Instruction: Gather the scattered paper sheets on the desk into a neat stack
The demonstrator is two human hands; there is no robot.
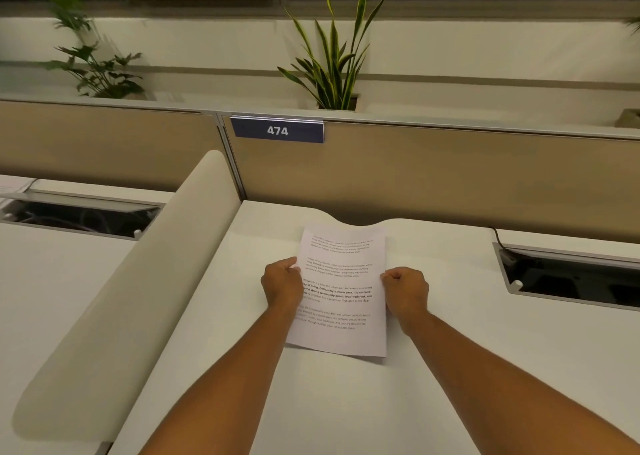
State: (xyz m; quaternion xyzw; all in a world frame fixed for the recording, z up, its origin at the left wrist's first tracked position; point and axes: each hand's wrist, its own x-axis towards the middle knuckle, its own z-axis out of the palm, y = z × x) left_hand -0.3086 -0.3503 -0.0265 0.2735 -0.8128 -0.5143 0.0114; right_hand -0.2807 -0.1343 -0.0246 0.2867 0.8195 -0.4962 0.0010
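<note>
A stack of white paper sheets with printed text on top sits in the middle of the white desk. My left hand grips the stack's left edge, fingers curled around it. My right hand grips the right edge the same way. The sheets look aligned, with the top edge slightly curved. I cannot tell whether the stack rests flat on the desk or is raised a little. No loose sheets show elsewhere on this desk.
A tan partition with a blue "474" sign backs the desk. A rounded cream divider runs along the left. An open cable tray lies at the right, another cable tray at the left. Plants stand behind the partition.
</note>
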